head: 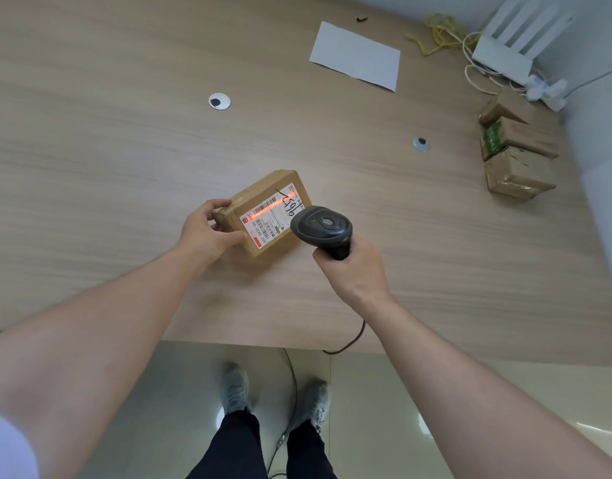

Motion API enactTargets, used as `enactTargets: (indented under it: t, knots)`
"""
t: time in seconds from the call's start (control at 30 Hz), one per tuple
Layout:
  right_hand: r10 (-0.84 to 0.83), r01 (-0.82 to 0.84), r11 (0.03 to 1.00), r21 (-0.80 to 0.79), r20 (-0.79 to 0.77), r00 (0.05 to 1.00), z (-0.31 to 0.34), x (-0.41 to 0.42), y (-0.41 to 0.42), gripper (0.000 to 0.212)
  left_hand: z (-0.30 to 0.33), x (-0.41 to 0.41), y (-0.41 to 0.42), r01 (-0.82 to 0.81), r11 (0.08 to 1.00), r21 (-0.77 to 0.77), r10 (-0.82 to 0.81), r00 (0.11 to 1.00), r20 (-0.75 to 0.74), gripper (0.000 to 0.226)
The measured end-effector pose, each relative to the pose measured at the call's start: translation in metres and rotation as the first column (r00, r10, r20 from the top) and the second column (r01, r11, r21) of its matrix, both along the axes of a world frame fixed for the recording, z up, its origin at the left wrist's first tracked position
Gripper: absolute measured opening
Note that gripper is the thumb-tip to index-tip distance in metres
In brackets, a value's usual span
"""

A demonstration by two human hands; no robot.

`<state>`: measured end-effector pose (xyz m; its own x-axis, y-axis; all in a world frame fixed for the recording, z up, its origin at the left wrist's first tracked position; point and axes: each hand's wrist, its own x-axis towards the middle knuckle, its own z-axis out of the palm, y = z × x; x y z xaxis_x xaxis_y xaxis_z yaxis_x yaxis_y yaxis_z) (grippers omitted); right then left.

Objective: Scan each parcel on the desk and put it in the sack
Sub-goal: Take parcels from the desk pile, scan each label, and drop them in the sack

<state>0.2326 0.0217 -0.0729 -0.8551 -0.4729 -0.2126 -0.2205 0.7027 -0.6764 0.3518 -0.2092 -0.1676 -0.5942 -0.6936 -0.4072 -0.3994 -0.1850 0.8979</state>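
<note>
scanner (pixel 323 228) handle hidden in right hand (pixel 353 267), parcel (pixel 264 212) label print too small, surface (pixel 107 150) cut by frame edges

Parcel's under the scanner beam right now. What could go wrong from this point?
1. The red beam crosses the label near the handwritten digits, apparently missing the barcode, so the scanner may not read.
2. The left hand grips only one end of the parcel; it might slip when lifted.
3. The scanner's cable hangs over the desk edge by the feet and could snag.
</note>
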Motion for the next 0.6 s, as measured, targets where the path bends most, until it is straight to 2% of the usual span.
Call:
enactTargets:
  t: [0.17,0.6]
  knots:
    - [-0.005,0.004,0.999,-0.039,-0.016,1.000,0.003,-0.002,0.007,0.032,-0.002,-0.007,0.000,0.020,1.000,-0.023,-0.020,1.000,-0.002,0.070]
    - [-0.015,0.014,1.000,-0.018,-0.019,1.000,0.014,-0.011,0.017,0.024,-0.011,-0.024,-0.007,0.081,0.995,-0.064,-0.077,0.996,0.053,0.065]
